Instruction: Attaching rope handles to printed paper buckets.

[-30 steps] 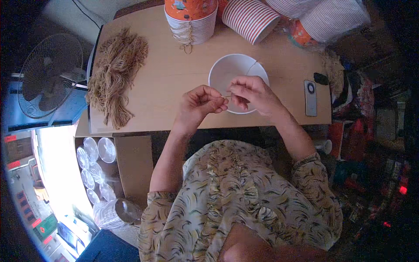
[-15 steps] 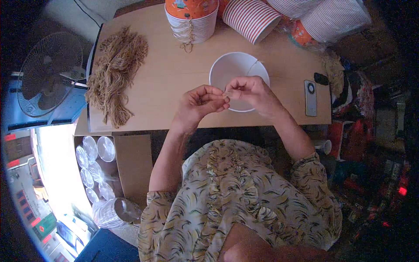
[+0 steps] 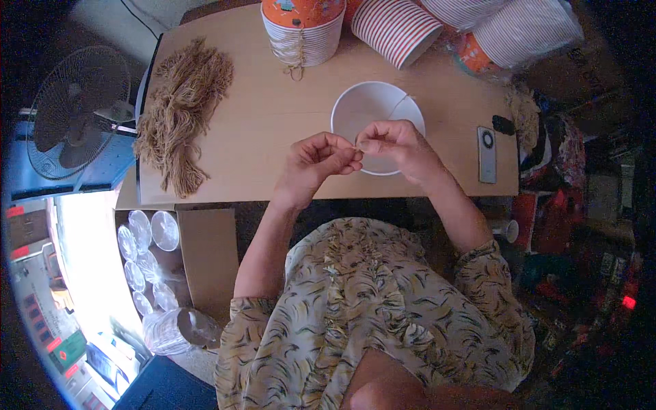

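Observation:
My left hand [image 3: 316, 161] and my right hand [image 3: 396, 145] meet fingertip to fingertip over the near edge of a white paper bucket [image 3: 369, 109] that stands open on the wooden table [image 3: 273, 116]. Both hands pinch a thin tan string [image 3: 357, 145] between thumb and fingers; a strand of it runs across the bucket's rim at the far right. A large pile of the same tan strings [image 3: 179, 116] lies on the table's left part.
At the table's far edge stand an orange-lidded striped bucket [image 3: 302, 27] with string handles and stacks of red-striped paper buckets [image 3: 396, 27]. A phone [image 3: 486, 154] lies at the right. A fan [image 3: 78, 109] stands left; clear plastic lids [image 3: 147, 253] lie in a box below.
Both hands stay pinched together over the bucket; they have shifted slightly and the fingers have worked the string a little.

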`<act>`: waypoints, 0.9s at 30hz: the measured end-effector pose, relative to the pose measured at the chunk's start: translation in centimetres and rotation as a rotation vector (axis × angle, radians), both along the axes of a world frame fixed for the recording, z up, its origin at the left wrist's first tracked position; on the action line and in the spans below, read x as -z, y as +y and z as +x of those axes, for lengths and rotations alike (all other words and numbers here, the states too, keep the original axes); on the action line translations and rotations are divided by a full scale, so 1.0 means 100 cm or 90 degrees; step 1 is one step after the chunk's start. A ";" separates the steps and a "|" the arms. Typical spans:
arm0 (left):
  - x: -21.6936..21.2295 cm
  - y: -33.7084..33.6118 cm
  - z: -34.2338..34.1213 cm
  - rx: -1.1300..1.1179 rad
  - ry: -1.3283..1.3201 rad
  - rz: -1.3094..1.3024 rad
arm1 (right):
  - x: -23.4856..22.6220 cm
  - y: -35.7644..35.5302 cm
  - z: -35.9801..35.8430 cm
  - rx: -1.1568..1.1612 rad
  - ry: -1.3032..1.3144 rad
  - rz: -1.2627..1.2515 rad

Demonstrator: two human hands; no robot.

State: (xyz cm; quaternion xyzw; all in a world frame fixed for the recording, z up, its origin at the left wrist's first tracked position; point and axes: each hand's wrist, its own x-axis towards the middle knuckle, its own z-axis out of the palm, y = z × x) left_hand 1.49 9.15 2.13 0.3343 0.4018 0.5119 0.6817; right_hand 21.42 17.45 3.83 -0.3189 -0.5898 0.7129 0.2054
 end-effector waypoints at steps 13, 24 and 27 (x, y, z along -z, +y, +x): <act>-0.002 -0.003 0.006 -0.025 0.060 0.046 | -0.003 0.000 0.001 -0.013 -0.053 0.019; -0.003 -0.005 0.007 -0.037 0.091 0.091 | 0.001 0.001 0.003 -0.041 -0.012 -0.004; -0.001 -0.004 0.008 -0.036 0.070 0.091 | 0.005 0.000 0.002 -0.029 0.013 -0.056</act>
